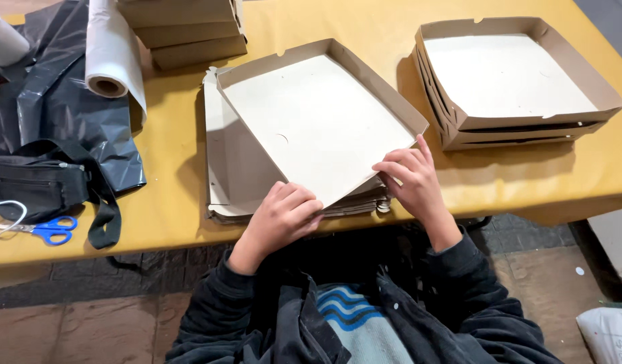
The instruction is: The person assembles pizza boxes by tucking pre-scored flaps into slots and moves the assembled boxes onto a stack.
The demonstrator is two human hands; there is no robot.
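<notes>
Light: bright, even, from above
Shadows: soft, beside the stacked cardboard trays (520, 81) right of the hands
Focus: sharp throughout
Edges: slight wide-angle bending of the bench (169, 195)

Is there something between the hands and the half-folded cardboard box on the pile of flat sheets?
Nothing visible. The left hand and the right hand already touch the near edge of the half-folded cardboard box, which lies on the pile of flat sheets. The scissors lie far to the left.

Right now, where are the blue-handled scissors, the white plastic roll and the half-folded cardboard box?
blue-handled scissors (53, 230), head view, on the handle.
white plastic roll (111, 47), head view, mid-roll.
half-folded cardboard box (318, 121), head view, pale inner floor.
</notes>
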